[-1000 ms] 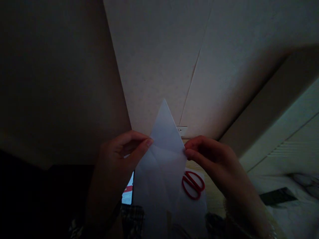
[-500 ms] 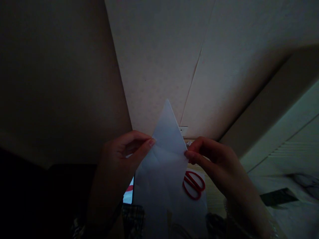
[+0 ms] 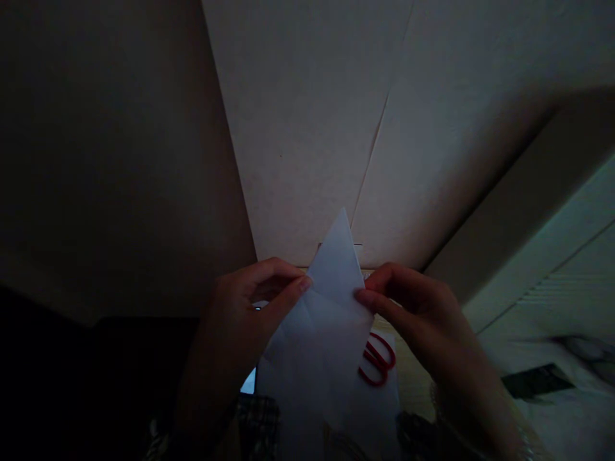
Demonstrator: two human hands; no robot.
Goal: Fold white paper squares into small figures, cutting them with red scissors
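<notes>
A folded sheet of white paper (image 3: 331,301) with a pointed top is held up between my two hands. My left hand (image 3: 259,301) pinches its left edge between thumb and fingers. On the opposite edge my right hand (image 3: 408,301) pinches the paper just below the point. Faint creases run across its surface. Behind and below the paper, red scissor handles (image 3: 379,363) show; the blades are hidden. The scissors rest on another white sheet (image 3: 384,410), partly covered by the held paper.
A lit screen (image 3: 248,382) peeks out below my left hand. A pale wall (image 3: 307,128) rises behind the wooden tabletop (image 3: 416,384). At the right, a dark green rectangular item (image 3: 538,382) lies on a whitish surface. The scene is dim.
The paper's tip has moved right and slightly down, tilting that way. My left hand has shifted right, closer to my right hand, which has stayed nearly in place. Less of the scissor handles shows.
</notes>
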